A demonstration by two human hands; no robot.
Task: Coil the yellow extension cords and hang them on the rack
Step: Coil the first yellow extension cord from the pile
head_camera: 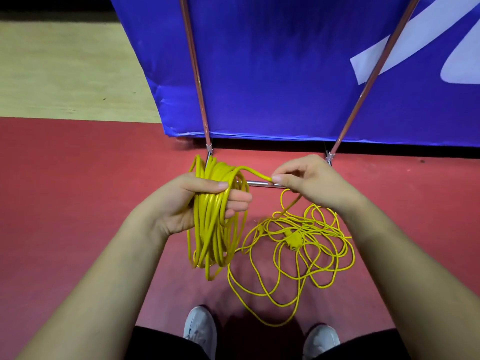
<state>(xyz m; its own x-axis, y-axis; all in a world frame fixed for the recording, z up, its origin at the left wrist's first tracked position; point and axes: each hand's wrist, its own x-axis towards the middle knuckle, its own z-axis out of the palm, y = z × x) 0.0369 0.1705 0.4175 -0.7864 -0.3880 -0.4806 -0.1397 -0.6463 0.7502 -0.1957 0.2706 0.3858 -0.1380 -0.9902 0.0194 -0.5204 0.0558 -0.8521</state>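
My left hand (205, 201) grips a thick coil of yellow extension cord (211, 229) whose loops hang down below the fist. A strand runs from the top of the coil to my right hand (309, 183), which pinches it between thumb and fingers. From there the cord drops to a loose yellow tangle on the floor (298, 245), with a yellow plug block (293, 241) in its middle. The rack's metal legs (197, 74) and low crossbar (259, 183) stand just behind my hands.
A blue banner (285, 74) hangs behind the rack poles. The floor is red (78, 178), with pale wood flooring (65, 68) at the far left. My two grey shoes (200, 331) stand at the bottom, close to the tangle.
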